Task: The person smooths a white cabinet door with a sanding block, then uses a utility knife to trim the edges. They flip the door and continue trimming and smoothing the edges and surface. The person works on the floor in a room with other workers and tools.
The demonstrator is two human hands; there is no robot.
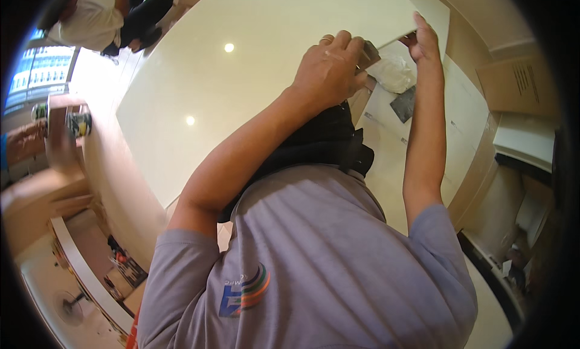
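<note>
A large glossy cream panel (241, 95) spreads out ahead of me, with two light spots reflected on it. My left hand (329, 68) is closed around a small grey-brown block (367, 55), close to the panel's near edge. Its palm side is hidden, so I cannot tell the block's exact kind. Farther right, my right hand (424, 42) grips the panel's edge, thumb on top and the other fingers partly hidden beneath.
Below the edge lie a crumpled white plastic bag (394, 73) and a dark grey flat piece (403, 104). A cardboard box (513, 86) stands at right. Another person (90, 23) is at upper left; someone else's hand (27, 142) shows at far left. A fan (69, 305) is at lower left.
</note>
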